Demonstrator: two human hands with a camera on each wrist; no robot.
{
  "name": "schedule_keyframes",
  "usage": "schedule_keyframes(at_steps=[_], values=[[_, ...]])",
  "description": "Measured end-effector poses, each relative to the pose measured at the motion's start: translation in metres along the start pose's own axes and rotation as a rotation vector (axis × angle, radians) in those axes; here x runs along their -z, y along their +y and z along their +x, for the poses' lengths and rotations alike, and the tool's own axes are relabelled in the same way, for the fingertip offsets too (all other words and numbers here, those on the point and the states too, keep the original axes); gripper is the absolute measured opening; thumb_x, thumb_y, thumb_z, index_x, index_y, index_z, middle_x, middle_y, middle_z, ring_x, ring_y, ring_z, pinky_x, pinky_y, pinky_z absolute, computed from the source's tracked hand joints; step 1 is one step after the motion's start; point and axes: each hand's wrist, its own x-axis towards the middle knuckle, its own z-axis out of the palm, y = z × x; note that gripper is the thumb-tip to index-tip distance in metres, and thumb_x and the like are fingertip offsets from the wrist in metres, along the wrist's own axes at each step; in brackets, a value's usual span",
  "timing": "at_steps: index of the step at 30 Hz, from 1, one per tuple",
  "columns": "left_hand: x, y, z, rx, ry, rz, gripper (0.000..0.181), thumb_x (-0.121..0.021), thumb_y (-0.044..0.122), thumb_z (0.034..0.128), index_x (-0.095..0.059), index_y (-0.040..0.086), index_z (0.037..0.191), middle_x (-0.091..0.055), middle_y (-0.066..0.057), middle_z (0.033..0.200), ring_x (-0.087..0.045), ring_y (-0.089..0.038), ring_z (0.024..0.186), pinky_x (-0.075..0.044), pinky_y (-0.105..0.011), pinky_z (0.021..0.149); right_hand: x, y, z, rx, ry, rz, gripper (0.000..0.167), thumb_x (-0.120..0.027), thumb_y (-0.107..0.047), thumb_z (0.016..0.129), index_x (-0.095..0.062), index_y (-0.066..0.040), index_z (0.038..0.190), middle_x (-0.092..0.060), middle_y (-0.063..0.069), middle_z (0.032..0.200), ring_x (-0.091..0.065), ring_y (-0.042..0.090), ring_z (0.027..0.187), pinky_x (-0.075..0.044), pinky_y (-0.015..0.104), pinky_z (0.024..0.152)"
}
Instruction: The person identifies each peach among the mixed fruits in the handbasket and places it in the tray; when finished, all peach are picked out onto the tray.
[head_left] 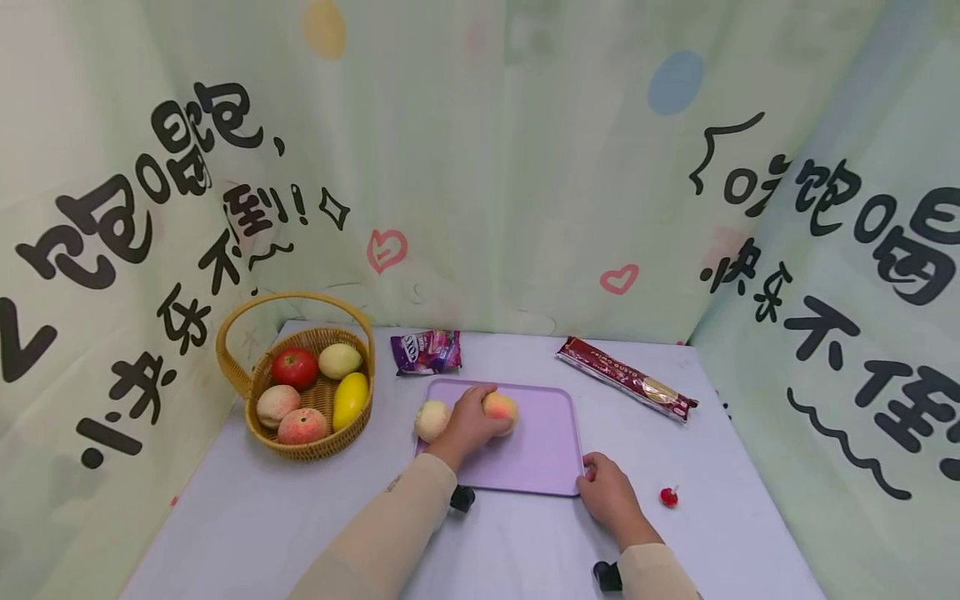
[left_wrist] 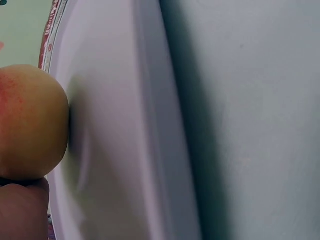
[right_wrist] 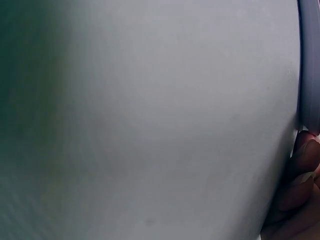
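A purple tray lies on the white table. Over its upper left part my left hand holds a yellow-orange peach, with fingers and thumb around its left side; the left wrist view shows the peach close to the tray, a fingertip beside it. A pale peach sits at the tray's left edge, left of that hand. My right hand grips the tray's lower right corner; in the right wrist view its curled fingers are by the tray's edge.
A wicker basket with several fruits stands at the left. Behind the tray lie a purple snack packet and, to the right, a long red packet. A small red object is right of my right hand. Printed curtains surround the table.
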Motion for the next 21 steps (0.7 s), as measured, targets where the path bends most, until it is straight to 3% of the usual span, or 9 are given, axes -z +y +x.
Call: schedule_keyframes(at_steps=[5,14,21], values=[[-0.001,-0.001,0.003,-0.033,0.011,0.015,0.078,-0.085,0.029,0.0806,-0.053,0.013,0.149,-0.053,-0.013,0.148,-0.054,-0.03,0.127,-0.046,-0.049,0.11,-0.001,0.0,0.0,-0.001,0.001,0.0,0.039,-0.062,-0.014,0.095,-0.057,0.003,0.13,-0.055,0.009,0.088,-0.051,0.022,0.081,-0.044,0.034,0.071],[0.005,0.011,0.002,-0.102,0.037,0.008,0.073,-0.084,0.025,0.0828,-0.054,0.011,0.148,-0.052,-0.008,0.152,-0.05,-0.029,0.138,-0.042,-0.046,0.116,-0.002,0.0,0.001,0.001,0.009,-0.008,0.039,-0.062,-0.014,0.095,-0.057,0.003,0.13,-0.055,0.008,0.088,-0.052,0.022,0.081,-0.045,0.034,0.071],[0.011,0.016,-0.004,-0.111,0.039,0.006,0.071,-0.084,0.024,0.084,-0.055,0.013,0.148,-0.053,-0.006,0.152,-0.05,-0.027,0.139,-0.04,-0.043,0.118,0.0,-0.001,-0.001,-0.004,-0.003,-0.004,0.041,-0.062,-0.014,0.095,-0.056,0.003,0.132,-0.055,0.009,0.088,-0.052,0.022,0.081,-0.045,0.034,0.07]])
